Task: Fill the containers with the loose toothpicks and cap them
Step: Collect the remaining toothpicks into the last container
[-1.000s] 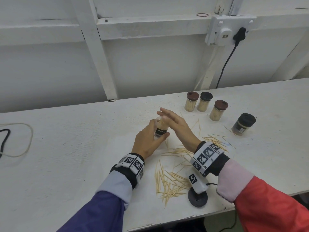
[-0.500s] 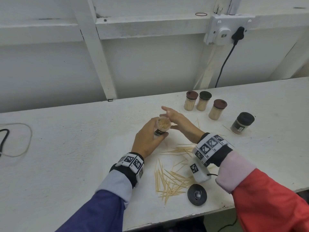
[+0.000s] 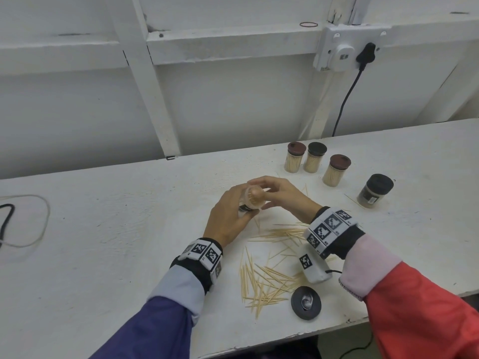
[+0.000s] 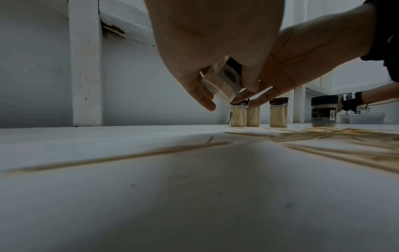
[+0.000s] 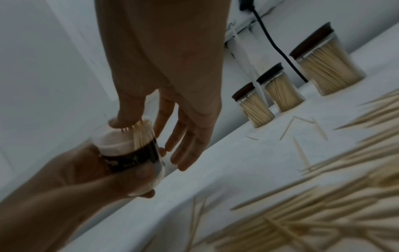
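Filling step: my left hand (image 3: 228,218) grips the uncapped toothpick container (image 3: 252,202), my right hand (image 3: 282,195) spread, thumb tamping picks; capping should follow with the black lid (image 3: 305,303), lower centre-right.

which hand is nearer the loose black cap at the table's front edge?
Right. The right hand reaches forward with its wrist almost over the black cap; the left hand, holding the container, sits farther left.

I see a white-painted wall (image 3: 233,104) with timber framing (image 3: 145,81) behind a white worktop (image 3: 103,229). A wall socket (image 3: 342,50) carries a black plug and cable (image 3: 347,99). Lighting is even and diffuse.
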